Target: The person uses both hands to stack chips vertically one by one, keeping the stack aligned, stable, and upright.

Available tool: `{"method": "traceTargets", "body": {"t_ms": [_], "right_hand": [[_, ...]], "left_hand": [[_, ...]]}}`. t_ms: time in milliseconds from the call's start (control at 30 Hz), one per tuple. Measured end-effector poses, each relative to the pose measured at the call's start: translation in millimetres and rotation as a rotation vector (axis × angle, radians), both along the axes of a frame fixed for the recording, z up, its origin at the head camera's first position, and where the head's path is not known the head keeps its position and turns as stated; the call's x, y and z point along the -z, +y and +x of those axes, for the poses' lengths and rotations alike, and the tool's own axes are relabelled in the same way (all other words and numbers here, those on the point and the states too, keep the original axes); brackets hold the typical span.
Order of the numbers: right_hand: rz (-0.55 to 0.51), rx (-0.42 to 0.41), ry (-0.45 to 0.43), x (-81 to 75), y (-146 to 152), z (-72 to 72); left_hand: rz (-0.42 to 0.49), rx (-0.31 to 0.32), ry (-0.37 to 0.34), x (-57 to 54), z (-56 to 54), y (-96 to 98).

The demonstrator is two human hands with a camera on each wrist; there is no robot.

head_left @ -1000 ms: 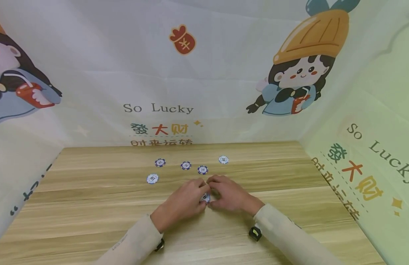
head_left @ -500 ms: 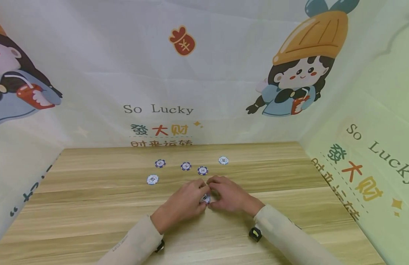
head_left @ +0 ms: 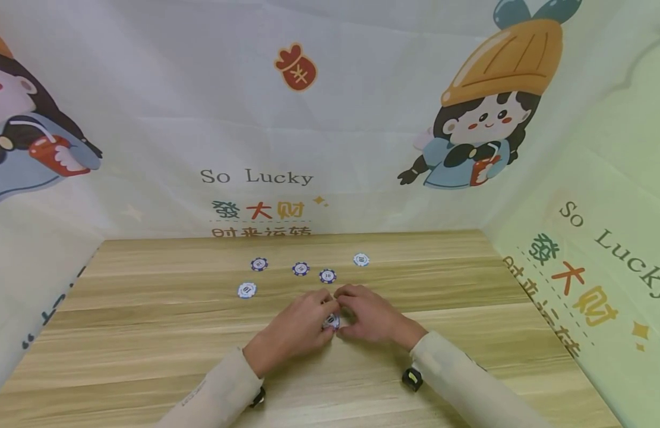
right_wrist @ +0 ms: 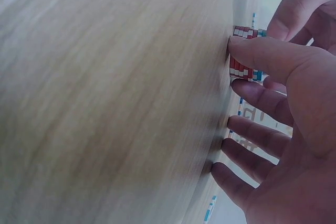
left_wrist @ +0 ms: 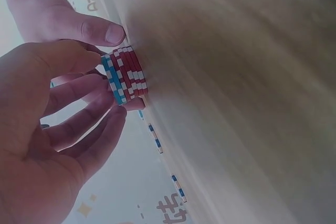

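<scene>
Between both hands a short stack of poker chips [left_wrist: 124, 76] stands on the table, red and white chips below and light blue ones on top. The left hand [head_left: 303, 321] pinches the light blue upper chips between thumb and fingers. Lower down, the right hand [head_left: 369, 314] grips the stack, its thumb across the red chips [right_wrist: 240, 69] in the right wrist view and its index finger on the opposite side. Its other fingers are spread, with tips close to the table. From the head, only part of the top chip [head_left: 331, 321] shows; the hands hide the rest.
Beyond the hands, several single chips lie flat: a dark blue chip [head_left: 327, 276] nearest, others to its left, a light blue chip [head_left: 246, 290] at left and another light blue chip [head_left: 361, 259] at right. Printed cloth walls [head_left: 356, 137] border the wooden table [head_left: 164, 333].
</scene>
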State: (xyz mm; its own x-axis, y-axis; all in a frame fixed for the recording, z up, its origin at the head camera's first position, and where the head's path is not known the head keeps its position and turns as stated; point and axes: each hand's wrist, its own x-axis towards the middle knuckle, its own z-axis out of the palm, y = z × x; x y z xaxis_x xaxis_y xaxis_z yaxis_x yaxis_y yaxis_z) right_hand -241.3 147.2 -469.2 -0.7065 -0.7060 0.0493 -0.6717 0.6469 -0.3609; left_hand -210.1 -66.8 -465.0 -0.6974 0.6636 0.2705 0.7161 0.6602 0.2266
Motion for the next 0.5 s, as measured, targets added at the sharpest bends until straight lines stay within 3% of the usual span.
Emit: {"method": "traceTargets", "body": {"t_ms": [500], "right_hand": [[-0.022, -0.004, 0.01, 0.0, 1, 1.5]], "left_hand": [[0.035, -0.019, -0.014, -5.4, -10.9, -3.0]]}}
